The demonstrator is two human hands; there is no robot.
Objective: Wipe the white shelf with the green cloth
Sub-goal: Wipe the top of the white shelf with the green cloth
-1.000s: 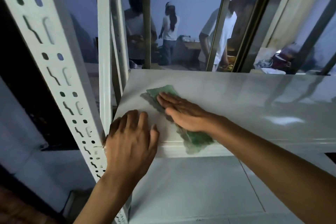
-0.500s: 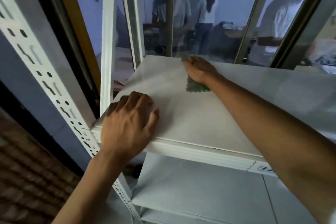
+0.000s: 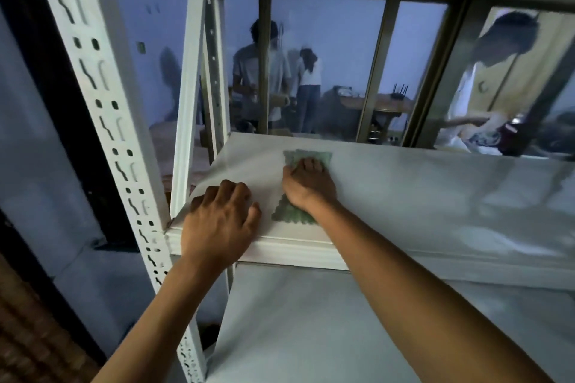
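Note:
The white shelf [image 3: 420,196] runs across the middle of the view at chest height. On its left part lies the green cloth [image 3: 291,214], spread from near the front edge towards the back. My right hand [image 3: 308,185] presses down on the middle of the cloth, so green shows both beyond the fingertips and beside the wrist. My left hand [image 3: 221,224] rests on the shelf's front left corner with its fingers bent over the surface, holding nothing.
A perforated white upright [image 3: 102,102] stands at the left, with a second post [image 3: 186,102] behind it. A lower shelf [image 3: 311,320] lies below, and another board is overhead. Behind a window [image 3: 326,65], several people stand in another room.
My right hand has drawn the cloth back from the shelf's far edge towards the middle, after pushing it away from the front. My left hand stays at the front left corner.

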